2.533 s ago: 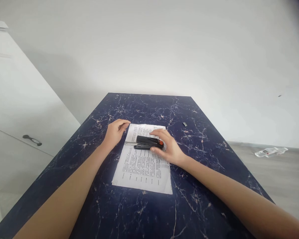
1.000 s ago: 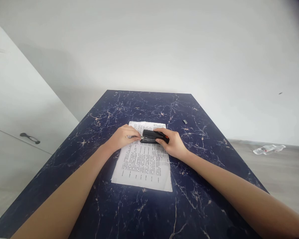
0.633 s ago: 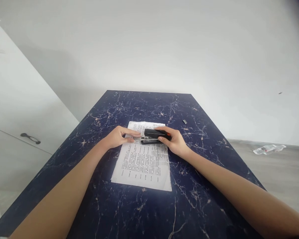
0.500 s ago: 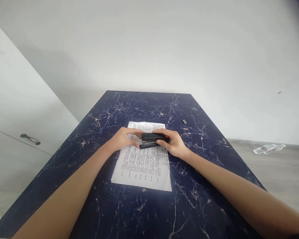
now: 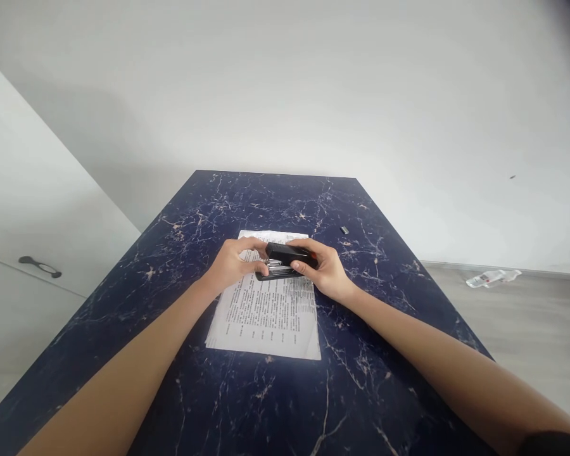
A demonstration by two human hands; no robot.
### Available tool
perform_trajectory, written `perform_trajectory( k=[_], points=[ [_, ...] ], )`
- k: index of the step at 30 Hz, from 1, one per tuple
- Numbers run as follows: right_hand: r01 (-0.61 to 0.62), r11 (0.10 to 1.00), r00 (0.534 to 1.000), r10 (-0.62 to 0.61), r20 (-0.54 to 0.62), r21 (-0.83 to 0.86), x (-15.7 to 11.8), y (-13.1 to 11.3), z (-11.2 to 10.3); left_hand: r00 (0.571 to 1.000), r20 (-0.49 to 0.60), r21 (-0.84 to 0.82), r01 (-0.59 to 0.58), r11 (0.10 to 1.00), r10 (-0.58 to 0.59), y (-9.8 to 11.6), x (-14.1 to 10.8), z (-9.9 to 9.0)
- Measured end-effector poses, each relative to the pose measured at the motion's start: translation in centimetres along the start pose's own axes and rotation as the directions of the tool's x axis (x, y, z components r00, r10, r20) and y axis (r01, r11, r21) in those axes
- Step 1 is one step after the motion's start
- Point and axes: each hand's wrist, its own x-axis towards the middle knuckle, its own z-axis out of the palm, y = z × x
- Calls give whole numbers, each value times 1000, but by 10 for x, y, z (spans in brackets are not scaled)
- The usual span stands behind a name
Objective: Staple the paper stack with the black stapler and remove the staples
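A: In the head view, the left hand [image 5: 232, 263] has moved from the left edge of the papers [image 5: 268, 326] to the stapler [image 5: 287, 253].
B: And its grip?
A: Part-curled, pinching one end; the right hand [image 5: 330, 272] wraps the other, over the papers' far half. Contact beneath can't be told.
B: Good handling?
A: Probably steadying the right end, keeping left fingertips from the gap.
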Motion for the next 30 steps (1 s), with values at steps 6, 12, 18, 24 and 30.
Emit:
perform_trajectory(
  k=[6,12,18,24,30],
  points=[
    [-57,993,991,44,-124,-107,1,12,-23,998,-57,203,42,978,-31,-10,1,-7],
    [-228,890,953,119,-280,-395,-5,2,-69,975,-105,594,218,774,-194,-33,0,0],
    [-342,797,930,210,-302,-497,-16,1,-95,976,-129,505,219,835,-177,-27,0,-2],
    [-301,760,952,273,-137,-577,-17,13,-92,985,-81,220,166,961,-152,-22,3,-5],
    [-300,692,952,260,-160,-657,-19,15,-87,983,-152,128,119,985,-99,-16,3,-5]
  ],
)
